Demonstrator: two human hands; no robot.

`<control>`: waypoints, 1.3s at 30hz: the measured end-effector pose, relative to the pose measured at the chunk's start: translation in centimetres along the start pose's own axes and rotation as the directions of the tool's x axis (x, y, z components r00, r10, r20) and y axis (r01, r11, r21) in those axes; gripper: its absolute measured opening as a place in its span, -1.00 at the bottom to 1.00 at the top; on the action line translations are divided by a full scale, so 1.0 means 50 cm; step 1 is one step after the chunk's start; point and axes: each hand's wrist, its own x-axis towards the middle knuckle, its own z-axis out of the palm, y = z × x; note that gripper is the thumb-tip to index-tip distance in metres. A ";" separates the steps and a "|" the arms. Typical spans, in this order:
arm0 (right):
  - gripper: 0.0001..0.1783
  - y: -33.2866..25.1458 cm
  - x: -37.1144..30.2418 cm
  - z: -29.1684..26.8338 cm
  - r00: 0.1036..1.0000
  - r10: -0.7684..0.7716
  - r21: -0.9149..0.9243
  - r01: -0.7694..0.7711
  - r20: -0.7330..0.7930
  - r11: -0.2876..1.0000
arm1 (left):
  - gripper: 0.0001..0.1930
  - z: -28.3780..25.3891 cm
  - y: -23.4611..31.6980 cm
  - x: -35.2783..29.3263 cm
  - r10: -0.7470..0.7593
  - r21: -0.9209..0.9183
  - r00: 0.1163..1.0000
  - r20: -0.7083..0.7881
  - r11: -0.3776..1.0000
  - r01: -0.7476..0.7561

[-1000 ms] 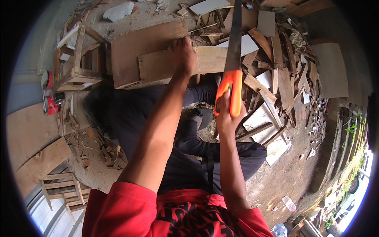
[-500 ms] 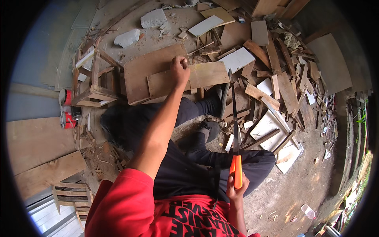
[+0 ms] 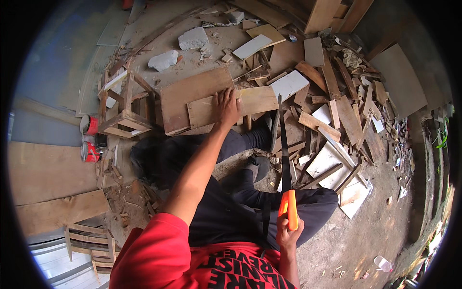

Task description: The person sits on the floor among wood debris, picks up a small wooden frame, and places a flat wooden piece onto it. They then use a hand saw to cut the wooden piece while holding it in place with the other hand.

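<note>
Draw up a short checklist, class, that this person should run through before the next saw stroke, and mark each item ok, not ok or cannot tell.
1. Left hand pressing flat on the small board: ok.
2. Right hand gripping the handsaw by its orange handle: ok.
3. Saw blade resting on the board: not ok, it is drawn back beside the knee.
4. Left fingers away from the blade: ok.
5. Small board lying on the large board beneath: ok.
6. Cut line marked on the board: cannot tell.
</note>
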 end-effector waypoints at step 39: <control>-0.72 0.070 0.267 0.216 0.942 0.300 0.157 -0.322 0.152 0.934 | -0.73 -0.020 0.001 0.049 -0.224 0.111 0.974 -0.041 0.968 0.227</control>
